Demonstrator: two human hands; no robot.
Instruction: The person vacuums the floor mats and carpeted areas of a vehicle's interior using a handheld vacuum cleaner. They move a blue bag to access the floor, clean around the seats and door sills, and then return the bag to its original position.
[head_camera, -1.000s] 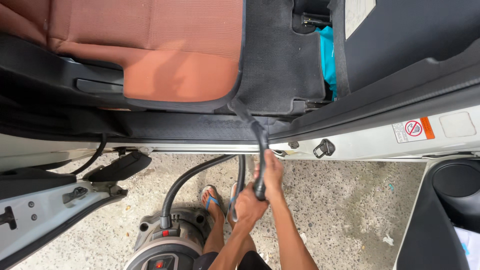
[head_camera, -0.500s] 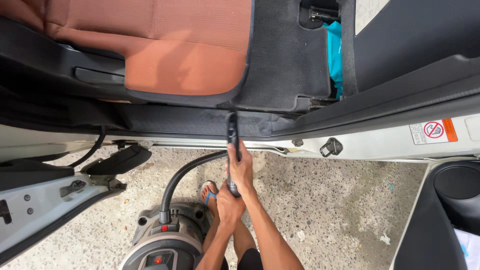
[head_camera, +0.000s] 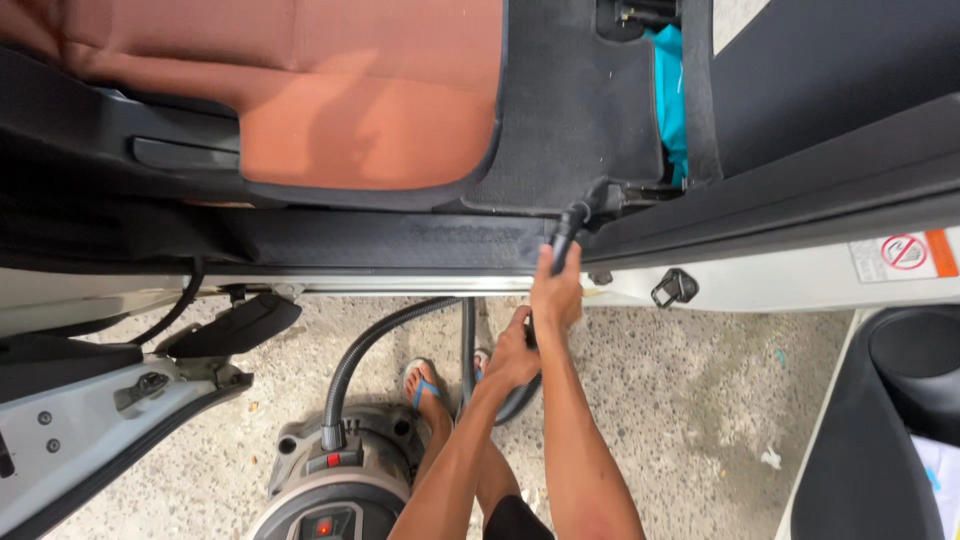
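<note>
My right hand (head_camera: 556, 296) grips the black vacuum nozzle wand (head_camera: 570, 228), whose tip rests at the near right corner of the dark floor mat (head_camera: 580, 110), just inside the black door sill (head_camera: 400, 245). Lower down, my left hand (head_camera: 514, 356) is closed around the black ribbed hose (head_camera: 372, 340). The hose curves down to a grey canister vacuum (head_camera: 340, 480) on the ground by my feet in blue flip-flops (head_camera: 425, 385).
An orange-brown car seat (head_camera: 370, 110) fills the upper left. A teal cloth (head_camera: 670, 100) lies at the mat's far right. An open white car door (head_camera: 80, 410) is at the left, another door panel (head_camera: 890, 420) at the right, with speckled concrete (head_camera: 700, 400) between them.
The nozzle and both hands have shifted right along the sill, from under the seat's edge to the mat's corner. The wand now reaches further into the car.
</note>
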